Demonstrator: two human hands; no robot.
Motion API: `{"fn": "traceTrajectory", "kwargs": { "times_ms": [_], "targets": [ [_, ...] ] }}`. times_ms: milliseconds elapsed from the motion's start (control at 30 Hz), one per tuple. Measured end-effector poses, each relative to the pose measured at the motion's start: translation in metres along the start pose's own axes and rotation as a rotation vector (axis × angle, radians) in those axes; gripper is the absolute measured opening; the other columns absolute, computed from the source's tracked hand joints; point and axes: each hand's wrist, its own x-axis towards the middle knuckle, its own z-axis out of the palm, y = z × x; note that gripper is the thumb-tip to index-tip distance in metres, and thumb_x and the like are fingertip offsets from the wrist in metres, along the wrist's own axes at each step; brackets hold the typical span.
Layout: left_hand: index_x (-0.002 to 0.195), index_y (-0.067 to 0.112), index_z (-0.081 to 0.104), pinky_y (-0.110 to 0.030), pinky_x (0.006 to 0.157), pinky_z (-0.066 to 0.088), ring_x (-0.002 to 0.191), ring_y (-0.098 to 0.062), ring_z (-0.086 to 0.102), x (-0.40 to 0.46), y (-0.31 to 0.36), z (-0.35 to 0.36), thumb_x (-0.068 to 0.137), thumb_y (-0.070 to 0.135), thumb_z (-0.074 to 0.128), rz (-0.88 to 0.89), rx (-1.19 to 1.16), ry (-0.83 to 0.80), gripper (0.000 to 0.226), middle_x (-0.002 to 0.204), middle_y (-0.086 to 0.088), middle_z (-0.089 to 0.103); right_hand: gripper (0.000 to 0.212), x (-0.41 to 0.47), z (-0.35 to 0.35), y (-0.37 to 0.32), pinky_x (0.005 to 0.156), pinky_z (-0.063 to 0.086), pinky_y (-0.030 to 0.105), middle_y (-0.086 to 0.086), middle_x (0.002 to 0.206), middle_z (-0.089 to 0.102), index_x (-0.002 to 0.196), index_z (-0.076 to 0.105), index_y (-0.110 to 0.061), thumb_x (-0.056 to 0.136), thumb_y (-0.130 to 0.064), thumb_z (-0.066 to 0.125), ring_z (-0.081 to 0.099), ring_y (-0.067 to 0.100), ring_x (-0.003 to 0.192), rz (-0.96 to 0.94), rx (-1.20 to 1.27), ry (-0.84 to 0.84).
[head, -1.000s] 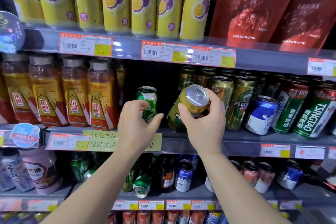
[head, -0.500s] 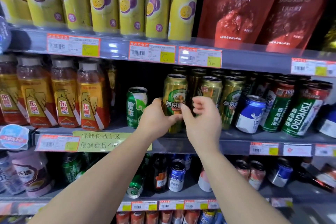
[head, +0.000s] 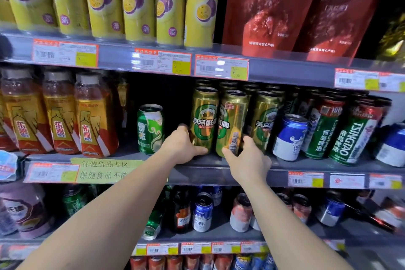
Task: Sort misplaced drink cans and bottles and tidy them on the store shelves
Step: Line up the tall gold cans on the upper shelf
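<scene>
Left hand [head: 183,149] grips 1 gold can [head: 203,120]; right hand [head: 249,158] clasps its neighbour [head: 232,123]. Nudged sideways, the green can [head: 150,128] beside the left fingers could topple.

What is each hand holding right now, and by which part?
The left hand grips the front gold beer can at its base. The right hand grips the neighbouring gold can near its bottom.

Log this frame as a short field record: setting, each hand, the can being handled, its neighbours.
setting: store shelves, middle shelf at hand height
left hand: left hand grips the base of the front gold can
right hand: right hand holds the base of the second gold can
can state: both gold cans upright, side by side
left neighbour: short green can, standing apart
right neighbour: blue and white can, tilted
</scene>
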Motion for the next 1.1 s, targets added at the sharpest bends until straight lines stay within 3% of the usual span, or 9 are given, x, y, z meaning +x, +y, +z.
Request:
{"fn": "traceTrajectory", "kwargs": {
  "times_ms": [167,300,400,467,600,767,867,967,1100],
  "targets": [
    [0.12,0.008,0.044,-0.035,0.08,0.047,0.106,-0.029,0.059,0.001,0.0,0.012,0.069,0.053,0.079,-0.021,0.024,0.116,0.076,0.118,-0.009,0.061,0.048,0.006,0.0,0.001,0.091,0.033,0.041,-0.004,0.111,0.066,0.115,0.05,-0.025,0.083,-0.06,0.058,0.06,0.024,0.108,-0.042,0.035,-0.056],
    [0.124,0.009,0.046,-0.032,0.075,0.043,0.108,-0.029,0.06,0.0,0.001,0.015,0.066,0.056,0.08,-0.036,0.019,0.185,0.083,0.12,-0.008,0.062,0.066,0.009,0.003,-0.006,0.087,0.039,0.043,-0.004,0.108,0.064,0.102,0.05,-0.023,0.066,-0.077,0.062,0.059,0.024,0.104,0.002,-0.018,0.004],
    [0.128,0.009,0.046,-0.032,0.078,0.044,0.109,-0.027,0.06,-0.001,0.0,0.015,0.065,0.056,0.081,-0.026,0.009,0.201,0.086,0.122,-0.007,0.062,0.057,0.01,0.003,-0.005,0.084,0.039,0.041,-0.003,0.101,0.066,0.095,0.05,-0.023,0.07,-0.073,0.063,0.059,0.023,0.099,-0.017,-0.008,0.024],
    [0.13,0.009,0.045,-0.033,0.08,0.045,0.111,-0.027,0.059,-0.002,-0.001,0.015,0.064,0.057,0.081,-0.027,0.014,0.2,0.089,0.124,-0.007,0.061,0.052,0.011,0.002,0.001,0.085,0.038,0.039,-0.003,0.1,0.067,0.099,0.049,-0.024,0.076,-0.069,0.061,0.06,0.023,0.099,-0.06,-0.003,0.012],
    [0.135,0.01,0.042,-0.033,0.085,0.044,0.115,-0.026,0.057,-0.002,0.001,0.016,0.067,0.059,0.078,-0.035,0.029,0.199,0.091,0.129,-0.007,0.059,0.06,0.015,-0.001,0.01,0.088,0.034,0.038,0.0,0.115,0.067,0.127,0.039,-0.022,0.085,-0.059,0.059,0.061,0.024,0.108,-0.101,0.021,-0.06],
    [0.137,0.013,0.04,-0.034,0.087,0.045,0.117,-0.025,0.057,-0.004,0.004,0.016,0.069,0.062,0.074,-0.037,0.052,0.188,0.091,0.13,-0.004,0.059,0.034,0.019,-0.003,0.015,0.082,0.037,0.038,0.0,0.111,0.066,0.109,0.047,-0.023,0.092,-0.052,0.053,0.059,0.026,0.104,-0.179,-0.028,-0.094],
    [0.139,0.015,0.04,-0.035,0.089,0.047,0.118,-0.024,0.056,-0.006,0.001,0.016,0.069,0.061,0.074,-0.001,0.072,0.203,0.09,0.131,-0.002,0.058,0.034,0.016,-0.007,0.022,0.086,0.043,0.036,-0.004,0.109,0.066,0.117,0.057,-0.023,0.093,-0.046,0.055,0.06,0.022,0.104,-0.184,0.085,0.021],
    [0.136,0.015,0.046,-0.034,0.09,0.047,0.116,-0.02,0.057,-0.015,-0.003,0.014,0.071,0.052,0.078,0.078,0.001,0.354,0.081,0.128,0.001,0.061,0.029,0.017,-0.018,0.034,0.083,0.048,0.036,-0.007,0.098,0.061,0.11,0.056,-0.022,0.088,-0.037,0.065,0.06,0.02,0.095,-0.096,0.32,0.201],
    [0.114,0.008,0.062,-0.032,0.085,0.042,0.099,-0.025,0.059,-0.034,-0.013,0.006,0.074,0.031,0.081,0.24,-0.024,0.759,0.05,0.103,-0.005,0.065,0.058,0.025,-0.025,0.046,0.097,0.045,0.041,0.003,0.127,0.056,0.136,0.044,-0.015,0.086,-0.033,0.068,0.054,0.023,0.115,-0.034,0.322,0.247]
  ]
}}
